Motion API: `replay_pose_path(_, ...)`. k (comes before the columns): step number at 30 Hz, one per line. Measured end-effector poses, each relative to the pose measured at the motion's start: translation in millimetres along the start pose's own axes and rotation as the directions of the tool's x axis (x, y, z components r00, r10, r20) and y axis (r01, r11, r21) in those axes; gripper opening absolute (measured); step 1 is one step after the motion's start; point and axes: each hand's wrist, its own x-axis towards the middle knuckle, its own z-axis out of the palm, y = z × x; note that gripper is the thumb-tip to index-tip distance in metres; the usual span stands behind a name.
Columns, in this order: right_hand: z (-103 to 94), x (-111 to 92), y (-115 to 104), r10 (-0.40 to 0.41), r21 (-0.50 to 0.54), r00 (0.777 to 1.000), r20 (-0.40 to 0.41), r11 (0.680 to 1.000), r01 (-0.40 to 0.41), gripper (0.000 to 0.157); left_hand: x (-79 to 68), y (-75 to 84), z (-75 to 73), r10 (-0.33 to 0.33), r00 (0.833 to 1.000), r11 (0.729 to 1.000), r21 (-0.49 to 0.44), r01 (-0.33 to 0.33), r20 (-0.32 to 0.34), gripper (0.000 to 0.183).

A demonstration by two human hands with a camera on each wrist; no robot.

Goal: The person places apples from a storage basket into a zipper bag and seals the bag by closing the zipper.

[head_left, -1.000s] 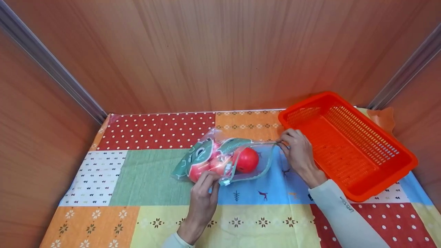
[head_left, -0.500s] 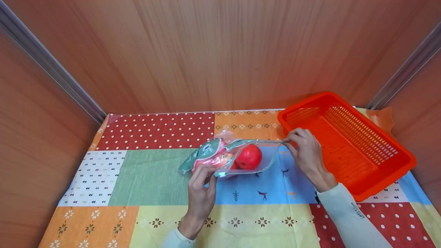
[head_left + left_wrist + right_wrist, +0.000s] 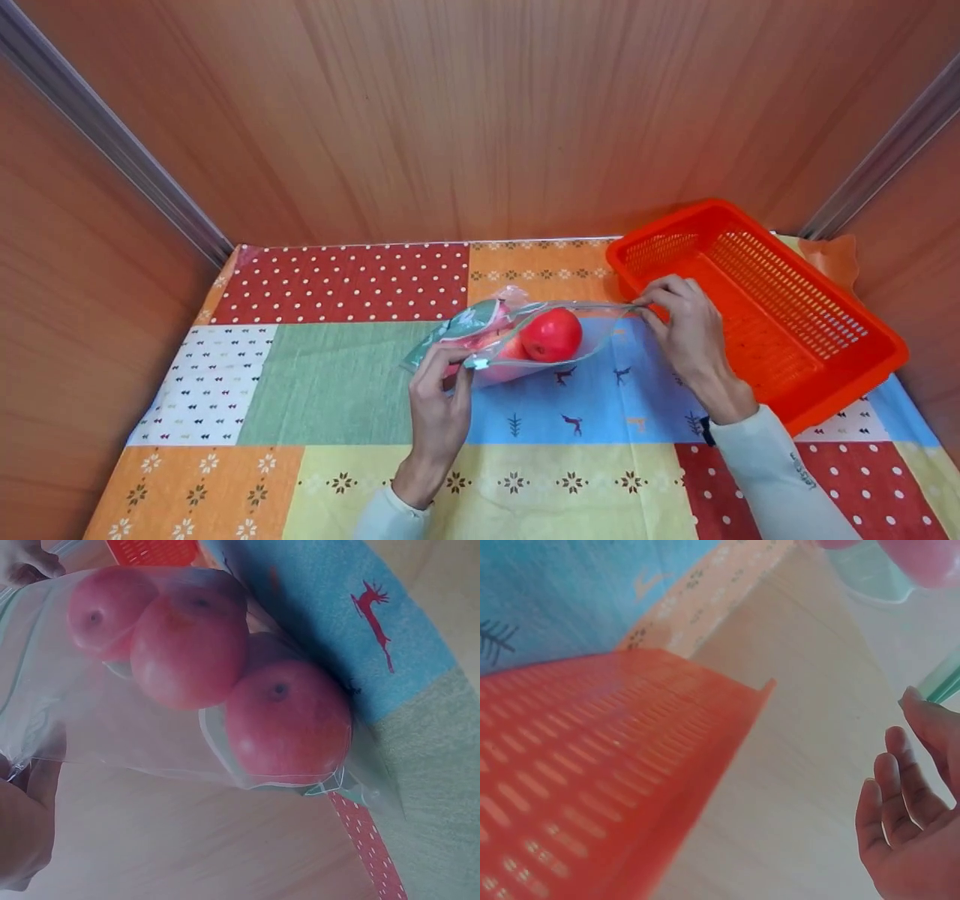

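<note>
A clear and green zip bag (image 3: 465, 321) holds several red apples, one apple (image 3: 553, 334) lying nearest its mouth. My left hand (image 3: 439, 405) pinches the near left corner of the mouth, beside the white slider (image 3: 477, 364). The opposite end of the zip strip is pinched between thumb and fingers of my right hand (image 3: 688, 330). Between the hands the mouth is stretched wide. In the left wrist view three apples (image 3: 289, 722) show through the plastic. The right wrist view has my right hand (image 3: 915, 810) at the green strip, its other fingers loosely bent.
An orange plastic basket (image 3: 780, 330) with slotted sides stands at the right, just beyond my right hand. A patchwork cloth (image 3: 337, 390) covers the table. Wooden panels (image 3: 480, 120) enclose the back and both sides. Behind the basket lies an orange piece (image 3: 834, 259).
Both hands have raised the bag's mouth, and the right hand has moved right, pulling the zip strip straighter. The bag and apples have shifted slightly right.
</note>
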Motion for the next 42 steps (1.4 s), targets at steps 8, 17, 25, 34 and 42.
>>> replay_pose_path(8, -16.7, -2.8, -5.9, -0.023, -0.012, 0.999, -0.023, 1.0, 0.023, 0.012, 5.3, 4.7, -0.8, -0.041, 0.999, 0.999, -0.036, 0.04, -0.033, 0.013)
replay_pose_path(17, -35.7, -6.0, -9.6, -0.07, -0.016, 0.996, -0.056, 0.997, 0.069, 0.013, 12.1, 7.6, 0.0, -0.033, 0.996, 0.996, -0.087, 0.026, -0.077, 0.011)
replay_pose_path(25, -51.2, -8.0, -14.4, -0.071, -0.011, 0.993, -0.096, 0.997, 0.071, 0.017, 16.2, 11.4, 1.1, -0.009, 0.996, 0.994, -0.109, -0.001, -0.092, 0.009)
replay_pose_path(34, -70.5, -7.6, -22.7, -0.064, 0.01, 0.991, -0.119, 0.998, 0.066, 0.017, 22.2, 17.0, 2.2, 0.003, 0.996, 0.985, -0.173, -0.018, -0.088, 0.01)
replay_pose_path(42, -86.9, -5.9, -31.4, -0.081, 0.034, 0.987, -0.135, 0.996, 0.086, 0.018, 28.8, 25.6, 1.6, -0.016, 0.995, 0.98, -0.198, -0.003, -0.098, 0.011)
